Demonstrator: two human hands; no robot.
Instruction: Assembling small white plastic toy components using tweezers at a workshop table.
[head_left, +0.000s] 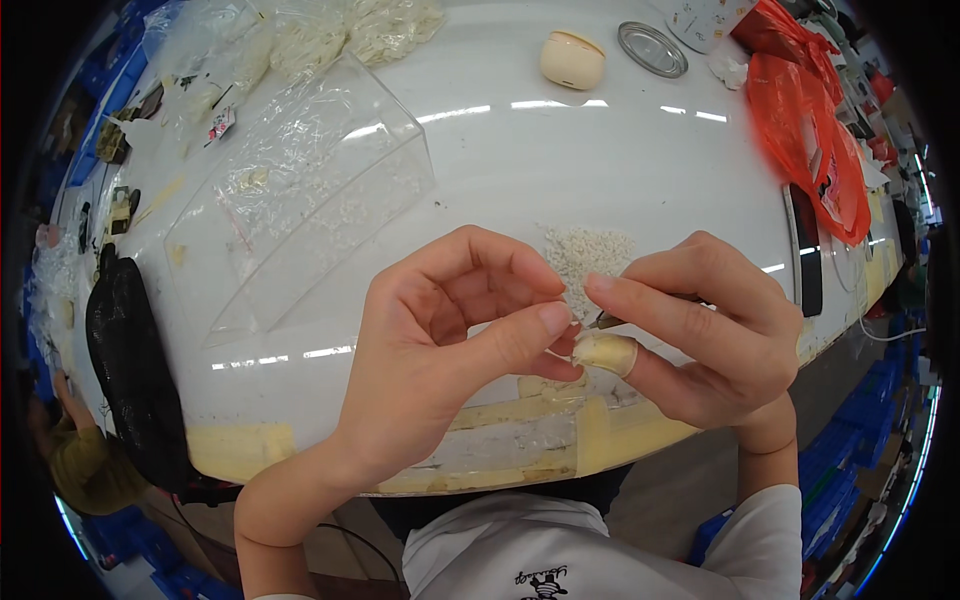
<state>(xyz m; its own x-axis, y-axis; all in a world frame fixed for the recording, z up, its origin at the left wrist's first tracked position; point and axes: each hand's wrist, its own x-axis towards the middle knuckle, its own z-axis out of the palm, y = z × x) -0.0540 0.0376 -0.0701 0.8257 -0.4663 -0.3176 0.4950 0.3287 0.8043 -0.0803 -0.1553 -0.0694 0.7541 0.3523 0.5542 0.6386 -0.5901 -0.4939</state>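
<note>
My left hand [430, 340] is closed in a pinch, thumb against the fingers. Whatever is between its fingertips is too small to make out. Close against it, my right hand [705, 330] grips a slim dark metal tool [607, 321], mostly hidden by the fingers, its tip at my left fingertips. Yellowish tape [608, 353] wraps the right thumb. Just beyond both hands, a heap of tiny white pieces [585, 250] lies on the white table [490, 190].
Left of the hands lies a clear plastic tray [320, 200], with plastic bags [310, 40] behind it. A cream case [573, 60] and round metal lid [653, 49] sit at the back. On the right are a red plastic bag [800, 120] and a phone [806, 250]. A black bundle [135, 370] is far left.
</note>
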